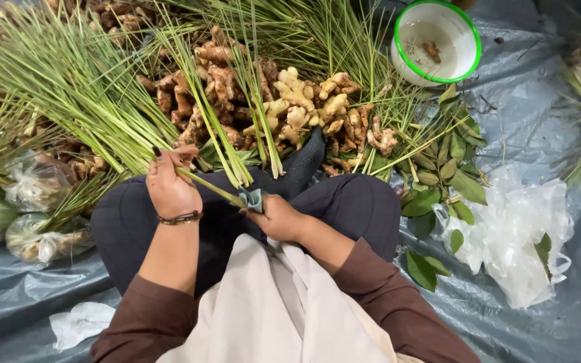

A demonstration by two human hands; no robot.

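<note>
I sit cross-legged on a grey tarpaulin (546, 134). My left hand (169, 185) grips a bundle of long green lemongrass stalks (89, 87) near their lower ends, over my lap. My right hand (276, 216) is closed at the cut base of the stalks, by a small pale green band or wrap (251, 198). Beyond my knees lies a heap of ginger and galangal roots (290, 107), with more stalks fanned across it.
A white bowl with a green rim (475, 50) stands at the back right with a root piece inside. Loose green leaves (448, 168) and crumpled clear plastic bags (512, 235) lie to the right. Bagged produce (35, 188) sits at the left.
</note>
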